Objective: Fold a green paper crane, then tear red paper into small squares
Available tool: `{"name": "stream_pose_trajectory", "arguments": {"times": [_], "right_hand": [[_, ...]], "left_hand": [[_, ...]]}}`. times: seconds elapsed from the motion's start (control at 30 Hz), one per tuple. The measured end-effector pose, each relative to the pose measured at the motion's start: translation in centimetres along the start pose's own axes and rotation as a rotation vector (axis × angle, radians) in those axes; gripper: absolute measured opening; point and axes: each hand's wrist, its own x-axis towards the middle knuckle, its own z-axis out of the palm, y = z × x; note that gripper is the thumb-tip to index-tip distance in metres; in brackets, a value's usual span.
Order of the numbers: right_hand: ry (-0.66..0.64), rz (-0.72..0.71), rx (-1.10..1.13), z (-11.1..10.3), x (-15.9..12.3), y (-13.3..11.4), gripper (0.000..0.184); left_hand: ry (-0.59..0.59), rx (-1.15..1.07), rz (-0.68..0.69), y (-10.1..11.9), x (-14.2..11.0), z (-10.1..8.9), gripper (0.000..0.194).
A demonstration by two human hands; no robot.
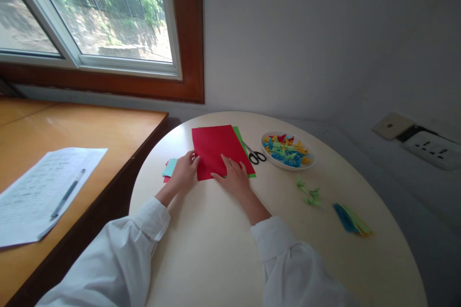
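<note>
A red sheet of paper (212,146) lies flat on the round table (211,244). Edges of a green sheet (237,134) show from underneath it. My left hand (184,170) rests at the red sheet's left edge, fingers stretched forward and slightly bent. Spread over the lower right part of the sheet, my right hand (235,180) touches it with open fingers. Black-handled scissors (257,157) lie to the right, their blades partly hidden by the paper. Small light blue and red paper pieces (169,168) are beside my left hand, partly covered by it.
A white dish (291,168) holds many coloured folded paper shapes. Several green folded shapes (313,196) and a bundle of blue, green and yellow strips (351,219) lie on the right. Written sheets (32,187) and a pen (67,194) are on the wooden desk (108,127).
</note>
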Motion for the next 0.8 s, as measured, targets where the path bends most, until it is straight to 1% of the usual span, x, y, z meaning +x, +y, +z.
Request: {"name": "stream_pose_trajectory", "arguments": {"times": [0.1, 0.3, 0.53, 0.67, 0.73, 0.8], "right_hand": [[0.001, 0.002, 0.006, 0.0, 0.0, 0.0, 0.069], [-0.006, -0.009, 0.004, 0.2, -0.1, 0.1, 0.07], [-0.078, -0.026, -0.019, 0.1, -0.2, 0.0, 0.082], [-0.09, -0.055, -0.008, 0.0, -0.2, 0.0, 0.087], [-0.088, -0.062, 0.002, 0.0, -0.2, 0.0, 0.085], [-0.073, -0.07, 0.009, 0.0, -0.2, 0.0, 0.078]], "left_hand": [[0.004, -0.03, -0.035, 0.4, 0.3, 0.5, 0.019], [-0.012, 0.014, -0.029, 0.7, 0.2, 0.5, 0.025], [0.013, 0.135, 0.091, 1.4, -0.5, 0.7, 0.024], [0.009, 0.217, 0.16, 1.9, -0.8, 1.0, 0.027], [-0.016, 0.259, 0.187, 2.1, -1.0, 1.2, 0.031], [-0.04, 0.265, 0.222, 2.3, -1.3, 1.3, 0.035]]}}
